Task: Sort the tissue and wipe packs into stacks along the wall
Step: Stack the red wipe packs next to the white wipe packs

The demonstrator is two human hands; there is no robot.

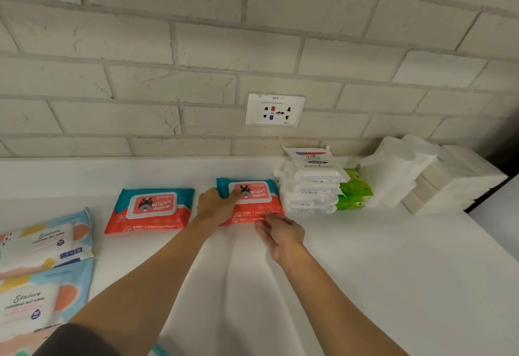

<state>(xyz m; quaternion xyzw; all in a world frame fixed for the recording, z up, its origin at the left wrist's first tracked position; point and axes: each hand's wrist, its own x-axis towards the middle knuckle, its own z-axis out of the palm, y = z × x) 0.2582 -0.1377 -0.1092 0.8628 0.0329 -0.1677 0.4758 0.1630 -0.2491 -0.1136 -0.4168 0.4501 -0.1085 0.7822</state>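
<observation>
A stack of red and teal baby wipes packs (254,201) lies on the white counter (365,271) near the wall. My left hand (214,205) grips the stack's left end, thumb on top of the lid. The fingertips of my right hand (280,233) touch its front right corner with straight fingers. Another red and teal wipes pack (150,209) lies alone to the left. Right of the stack stands a pile of white Dove packs (311,181), then green tissue packs (355,191), then white tissue packs (398,170).
Two light blue Stalove wet wipes packs (42,243) (33,302) lie at the counter's left edge. A wall socket (274,110) sits on the white brick wall above the stack. The counter's edge runs down at the far right.
</observation>
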